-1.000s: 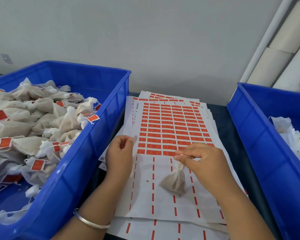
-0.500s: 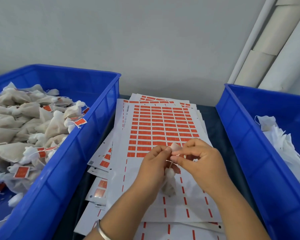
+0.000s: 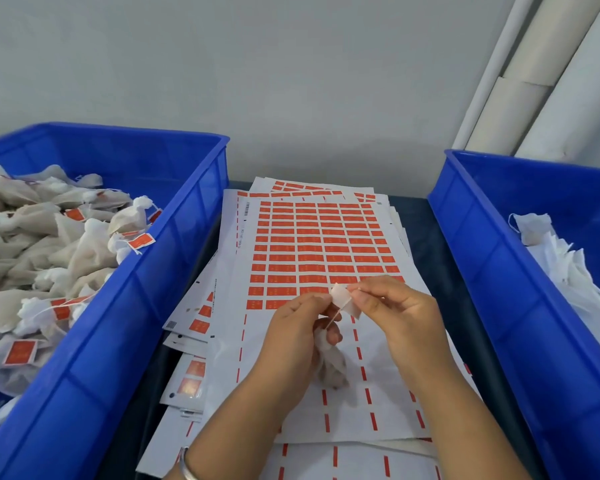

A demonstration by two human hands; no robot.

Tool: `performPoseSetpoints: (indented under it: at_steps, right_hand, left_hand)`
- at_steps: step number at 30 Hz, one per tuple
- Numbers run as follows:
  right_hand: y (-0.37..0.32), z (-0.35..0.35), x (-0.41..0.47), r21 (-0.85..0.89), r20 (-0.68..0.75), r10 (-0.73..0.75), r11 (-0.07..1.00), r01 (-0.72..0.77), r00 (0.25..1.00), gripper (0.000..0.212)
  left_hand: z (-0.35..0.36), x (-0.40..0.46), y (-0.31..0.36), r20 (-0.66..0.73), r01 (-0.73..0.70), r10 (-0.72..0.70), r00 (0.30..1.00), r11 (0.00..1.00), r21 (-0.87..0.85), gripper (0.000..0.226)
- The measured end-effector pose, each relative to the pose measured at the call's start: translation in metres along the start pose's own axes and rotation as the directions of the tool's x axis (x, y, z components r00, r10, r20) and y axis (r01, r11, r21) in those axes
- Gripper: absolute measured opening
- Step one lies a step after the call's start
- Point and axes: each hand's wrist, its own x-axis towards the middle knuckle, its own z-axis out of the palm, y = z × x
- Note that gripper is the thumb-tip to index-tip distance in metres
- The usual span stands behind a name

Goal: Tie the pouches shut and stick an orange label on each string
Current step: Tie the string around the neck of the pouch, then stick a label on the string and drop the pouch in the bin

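Since a second ago the left hand (image 3: 293, 336) has left the sheet and come in to meet the right hand (image 3: 394, 311), and the pouch (image 3: 331, 367) has been lifted off the paper to hang between them.

Head view: the left hand's fingers curl round the gathered neck of the pouch, a small, limp bag of off-white gauzy cloth with a soft, crumpled bulge below. A thin pale string (image 3: 334, 318) runs up from it. The thumb and forefinger of both hands pinch a small label (image 3: 342, 299), seen from its pale, papery back, at the string's upper end. A silver bangle (image 3: 187, 464) circles the left wrist.

Beneath lies a stack of glossy white backing sheets (image 3: 312, 244); the top one bears a tight grid of orange rectangular labels, its near half peeled down to thin orange dashes. The print on the labels is too small to read; a barcode (image 3: 247, 209) sits near the far left corner.

The smooth blue plastic left crate (image 3: 174, 282) holds heaped tied pouches (image 3: 84, 251) with orange tags. The right crate (image 3: 499, 278) holds flat white empty bags (image 3: 565, 268).
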Motion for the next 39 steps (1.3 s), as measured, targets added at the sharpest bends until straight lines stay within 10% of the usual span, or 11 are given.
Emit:
performPoseSetpoints:
  at_steps: [18, 33, 39]
  right_hand:
    - [0.012, -0.004, -0.001, 0.107, -0.114, 0.139, 0.986, -0.127, 0.984, 0.007]
    - [0.013, -0.006, 0.002, 0.296, -0.030, 0.317, 0.908, -0.295, 0.948, 0.018]
    - [0.011, -0.007, 0.003, 0.194, 0.089, 0.163, 0.965, -0.178, 0.983, 0.032]
  left_hand:
    - [-0.005, -0.001, -0.006, 0.037, -0.285, 0.288, 0.957, 0.908, 0.308, 0.018]
    - [-0.007, -0.002, -0.016, 0.312, -0.635, 0.659, 0.685, 0.329, 0.699, 0.018]
    - [-0.009, 0.001, -0.017, 0.212, -0.565, 0.591, 0.778, 0.511, 0.648, 0.013]
